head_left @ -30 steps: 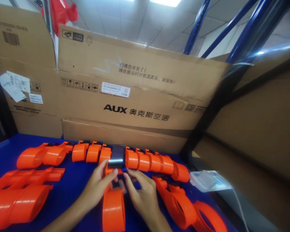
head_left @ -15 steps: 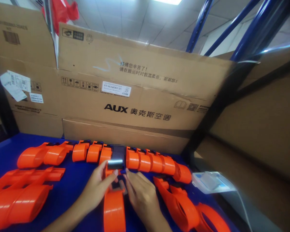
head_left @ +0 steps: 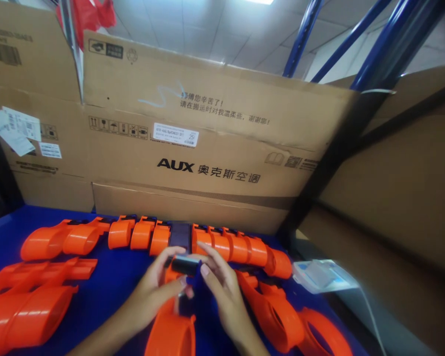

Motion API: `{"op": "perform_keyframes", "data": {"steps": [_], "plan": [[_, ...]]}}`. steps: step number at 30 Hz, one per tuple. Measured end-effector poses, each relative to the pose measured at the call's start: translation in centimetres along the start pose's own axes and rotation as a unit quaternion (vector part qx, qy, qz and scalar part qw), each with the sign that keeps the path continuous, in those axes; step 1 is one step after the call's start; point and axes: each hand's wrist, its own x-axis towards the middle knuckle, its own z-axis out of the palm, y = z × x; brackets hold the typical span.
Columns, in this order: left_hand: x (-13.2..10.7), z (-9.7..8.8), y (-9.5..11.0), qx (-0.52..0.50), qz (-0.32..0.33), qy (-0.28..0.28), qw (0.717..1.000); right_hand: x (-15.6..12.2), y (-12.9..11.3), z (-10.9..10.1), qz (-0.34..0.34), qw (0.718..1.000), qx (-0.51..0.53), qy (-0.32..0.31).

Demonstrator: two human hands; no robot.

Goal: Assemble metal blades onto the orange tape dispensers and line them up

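Between my hands, close in front of me, is an orange plastic tape dispenser [head_left: 172,333]. A dark, shiny roller-like part lies across its upper end, with a blue piece at the right. My left hand [head_left: 154,287] is closed around the upper left side, thumb across the front. At the right end, my right hand [head_left: 222,289] has its thumb on the blue piece and its fingers reaching behind. What those fingers touch is partly hidden. Just beyond my hands stands a dark upright block [head_left: 181,235] in the row of dispensers.
A row of orange dispensers [head_left: 220,247] runs along the back of the blue table [head_left: 107,296]. Larger orange pieces lie at left [head_left: 29,311] and right [head_left: 282,316]. A clear plastic box [head_left: 321,277] sits at the right edge. A cardboard wall [head_left: 207,198] closes the back.
The dispenser has turned, so its upper end and ring now sit at a different angle. My right hand has moved up, its fingers spreading behind the blue end. The view has shifted slightly.
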Motion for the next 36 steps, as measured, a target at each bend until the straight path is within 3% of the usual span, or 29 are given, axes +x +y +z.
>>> {"op": "perform_keyframes", "data": {"steps": [4,7,11,22,27,29,31,34,36], "plan": [[-0.4,0.1,-0.3,-0.026,-0.044,-0.068,0.996,0.1,-0.3,-0.2,0.069,0.984,0.133,-0.099],[-0.4,-0.1,-0.8,-0.006,-0.025,-0.089,0.996,0.1,-0.4,0.0,0.070,0.982,0.147,-0.092],[-0.4,0.0,-0.8,0.038,0.039,-0.066,0.996,0.1,-0.2,0.8,0.044,0.993,0.097,-0.044],[0.0,0.3,-0.1,-0.010,-0.028,-0.004,1.000,0.3,0.4,1.5,0.055,0.996,0.058,-0.039],[1.0,-1.5,1.1,-0.151,-0.065,0.053,0.985,0.2,0.0,1.4,0.033,0.995,-0.088,-0.009],[1.2,-2.5,2.1,-0.216,-0.077,0.058,0.972,0.0,-0.5,1.4,0.001,0.978,-0.195,-0.080],[1.3,-3.2,3.0,-0.283,-0.044,0.100,0.953,-0.2,-0.9,1.5,-0.037,0.942,-0.266,-0.202],[1.1,-3.5,3.8,-0.353,-0.022,0.133,0.926,-0.4,-1.2,2.0,-0.077,0.885,-0.279,-0.364],[0.9,-3.2,3.8,-0.364,-0.032,0.125,0.922,-0.4,-1.0,2.4,-0.093,0.866,-0.276,-0.407]]}}
